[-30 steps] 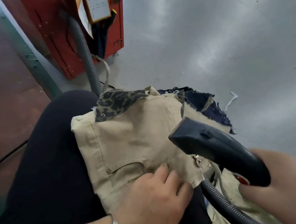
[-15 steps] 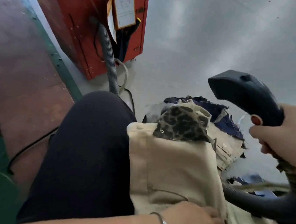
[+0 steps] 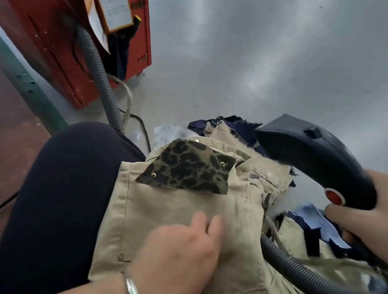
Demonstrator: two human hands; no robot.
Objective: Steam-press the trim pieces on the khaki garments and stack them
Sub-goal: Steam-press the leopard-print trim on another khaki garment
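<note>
Khaki garment (image 3: 180,217) on lap, leopard-print trim (image 3: 185,170) with brass rivets. Left hand (image 3: 177,248) presses flat, fingers extended. Right hand (image 3: 372,213) grips steamer (image 3: 312,154). Clipboard (image 3: 112,1) writing illegible.

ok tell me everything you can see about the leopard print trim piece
The leopard print trim piece is a flat, angular patch of olive fabric with black spots and a small brass rivet near two corners. It lies at the top of the khaki garment draped over the lap. No hand touches it; the steamer head hovers to its right.
</note>
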